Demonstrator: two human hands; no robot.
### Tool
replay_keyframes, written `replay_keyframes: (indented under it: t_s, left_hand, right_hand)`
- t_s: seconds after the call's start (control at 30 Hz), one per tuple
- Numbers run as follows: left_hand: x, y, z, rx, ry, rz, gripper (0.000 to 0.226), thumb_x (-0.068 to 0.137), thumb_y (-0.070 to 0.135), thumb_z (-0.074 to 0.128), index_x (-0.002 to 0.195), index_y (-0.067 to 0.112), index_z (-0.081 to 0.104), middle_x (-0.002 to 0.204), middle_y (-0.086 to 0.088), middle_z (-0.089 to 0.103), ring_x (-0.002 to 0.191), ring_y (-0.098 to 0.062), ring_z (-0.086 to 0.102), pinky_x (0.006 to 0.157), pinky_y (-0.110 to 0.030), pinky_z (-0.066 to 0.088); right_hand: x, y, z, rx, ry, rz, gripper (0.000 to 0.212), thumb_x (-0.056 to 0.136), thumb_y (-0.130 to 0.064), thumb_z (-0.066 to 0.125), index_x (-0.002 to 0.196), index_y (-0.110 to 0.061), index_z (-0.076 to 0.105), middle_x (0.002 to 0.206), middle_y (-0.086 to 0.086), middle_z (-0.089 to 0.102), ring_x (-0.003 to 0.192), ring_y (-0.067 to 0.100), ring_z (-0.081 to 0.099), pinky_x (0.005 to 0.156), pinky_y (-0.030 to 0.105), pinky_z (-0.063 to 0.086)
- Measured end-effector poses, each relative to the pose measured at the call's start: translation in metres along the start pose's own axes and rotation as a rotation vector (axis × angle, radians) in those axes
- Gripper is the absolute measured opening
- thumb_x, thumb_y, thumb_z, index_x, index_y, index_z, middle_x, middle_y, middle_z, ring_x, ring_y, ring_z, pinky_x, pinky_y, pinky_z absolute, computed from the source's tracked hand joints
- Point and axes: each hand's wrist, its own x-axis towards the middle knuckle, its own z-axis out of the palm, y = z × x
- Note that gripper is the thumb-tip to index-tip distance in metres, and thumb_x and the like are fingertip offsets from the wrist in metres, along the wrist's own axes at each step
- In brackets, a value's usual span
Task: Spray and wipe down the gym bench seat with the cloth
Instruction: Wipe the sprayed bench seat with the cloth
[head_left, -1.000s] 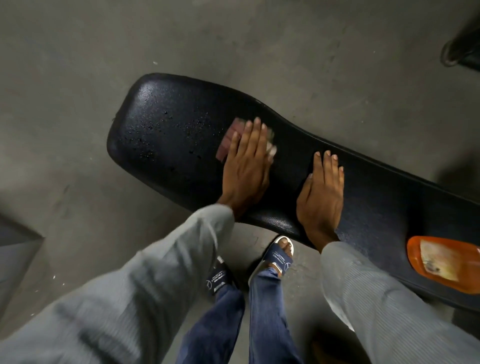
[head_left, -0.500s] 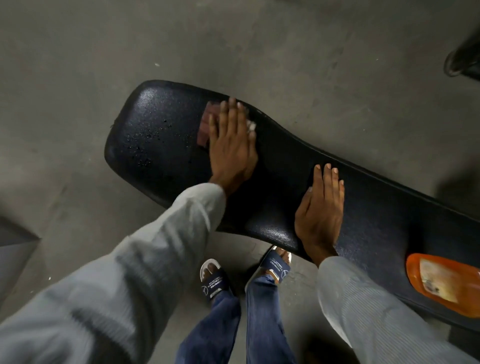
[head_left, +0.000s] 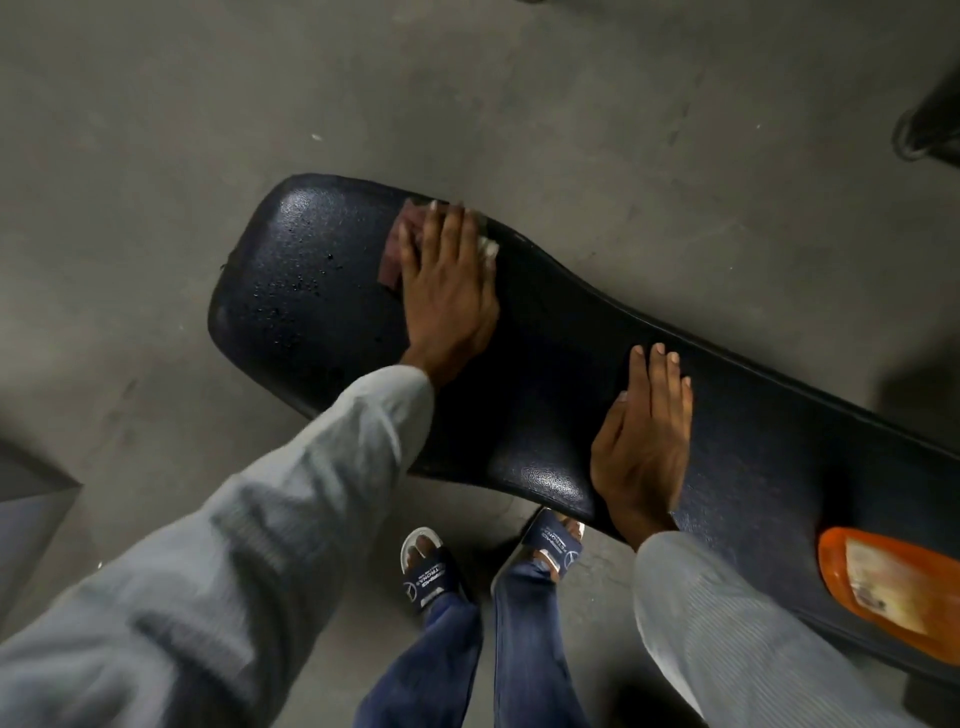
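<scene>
The black padded bench seat (head_left: 322, 291) runs from upper left to lower right, with water droplets on its wide left end. My left hand (head_left: 449, 280) lies flat with straight fingers on a reddish-brown cloth (head_left: 397, 249), pressing it against the seat near the far edge. Most of the cloth is hidden under the hand. My right hand (head_left: 644, 441) rests flat, palm down, on the middle of the bench. An orange bottle (head_left: 893, 592) lies on its side on the seat at the lower right; its nozzle is out of view.
Grey concrete floor (head_left: 467, 93) surrounds the bench. My feet in dark slides (head_left: 431, 574) stand close to the near edge of the bench. A dark piece of equipment (head_left: 930, 124) sits at the upper right, and a grey object (head_left: 31, 493) at the left edge.
My left hand has slid the cloth from the middle of the seat toward the far edge and the wide end. My right hand has stayed in place.
</scene>
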Motion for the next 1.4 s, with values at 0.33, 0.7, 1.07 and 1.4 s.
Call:
replay_keyframes:
  t_s: [0.33, 0.7, 1.07, 1.4]
  left_hand:
    - [-0.091, 0.003, 0.007, -0.029, -0.169, 0.479, 0.065, 0.112, 0.046, 0.034, 0.17, 0.021, 0.017, 0.178, -0.003, 0.011, 0.166, -0.02, 0.006, 0.134, -0.053, 0.006]
    - [-0.081, -0.014, 0.004, -0.04, -0.147, 0.363, 0.068, 0.109, 0.042, 0.031, 0.169, 0.014, 0.016, 0.178, -0.012, 0.009, 0.166, -0.028, 0.004, 0.133, -0.059, 0.008]
    - [0.025, -0.055, -0.018, -0.015, 0.062, -0.13, 0.058, 0.112, 0.039, 0.03, 0.162, 0.012, 0.037, 0.173, -0.01, 0.031, 0.164, -0.029, 0.019, 0.132, -0.055, 0.001]
    - [-0.083, -0.088, -0.02, -0.008, -0.077, 0.244, 0.065, 0.11, 0.042, 0.039, 0.169, 0.02, 0.022, 0.178, -0.004, 0.018, 0.166, -0.021, 0.007, 0.133, -0.055, 0.007]
  right_hand:
    - [0.007, -0.014, -0.007, -0.039, -0.022, -0.021, 0.055, 0.112, -0.024, 0.036, 0.163, -0.007, 0.042, 0.172, 0.016, 0.037, 0.164, 0.034, 0.029, 0.133, 0.061, 0.024]
    - [0.025, -0.084, 0.031, 0.005, -0.032, -0.131, 0.057, 0.114, -0.029, 0.031, 0.169, -0.013, 0.033, 0.178, 0.013, 0.025, 0.168, 0.029, 0.018, 0.136, 0.056, 0.017]
    - [0.028, -0.092, 0.034, -0.007, 0.018, -0.106, 0.055, 0.112, -0.024, 0.039, 0.166, -0.011, 0.038, 0.176, 0.012, 0.031, 0.167, 0.028, 0.023, 0.135, 0.054, 0.019]
    - [0.03, -0.096, 0.029, -0.007, 0.018, -0.106, 0.056, 0.11, -0.022, 0.041, 0.165, -0.01, 0.04, 0.175, 0.013, 0.033, 0.166, 0.029, 0.025, 0.135, 0.055, 0.02]
